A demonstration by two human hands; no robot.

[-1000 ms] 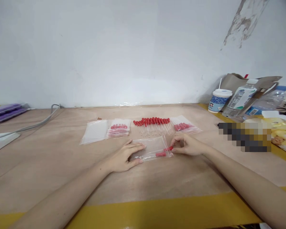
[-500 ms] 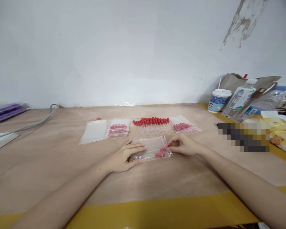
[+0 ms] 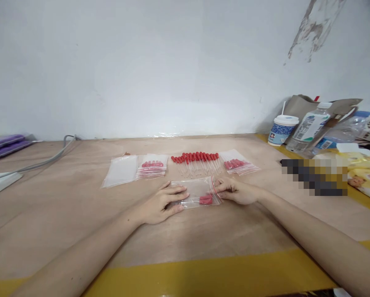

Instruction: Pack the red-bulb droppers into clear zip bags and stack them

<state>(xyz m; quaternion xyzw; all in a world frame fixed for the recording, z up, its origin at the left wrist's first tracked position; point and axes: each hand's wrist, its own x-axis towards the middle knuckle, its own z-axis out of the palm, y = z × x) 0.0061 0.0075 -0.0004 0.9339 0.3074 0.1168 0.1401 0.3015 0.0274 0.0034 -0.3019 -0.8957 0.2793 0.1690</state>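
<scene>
A clear zip-lock bag (image 3: 194,187) lies flat on the table with its red-lined mouth to the right. Inside it are red-bulbed droppers (image 3: 206,200), their bulbs close together near the mouth and their thin clear tubes pointing left. My left hand (image 3: 165,202) rests with fingers spread over the bag's left end. At the mouth, my right hand (image 3: 236,190) has its fingers pinched together at the bag's edge; the fingertips are partly hidden. Behind the bag, several loose droppers (image 3: 197,159) lie in a row with red bulbs facing away.
Left of the row are a stack of filled bags (image 3: 152,167) and flat bags (image 3: 120,170); more filled bags (image 3: 238,161) lie right. A lidded cup (image 3: 282,130) and bottle (image 3: 310,128) stand back right. A grey cable (image 3: 45,163) crosses the left side.
The upper dropper has slid left, deeper into the bag, its bulb now beside the other. My right fingertips have moved slightly left at the mouth; my left hand stays nearly still.
</scene>
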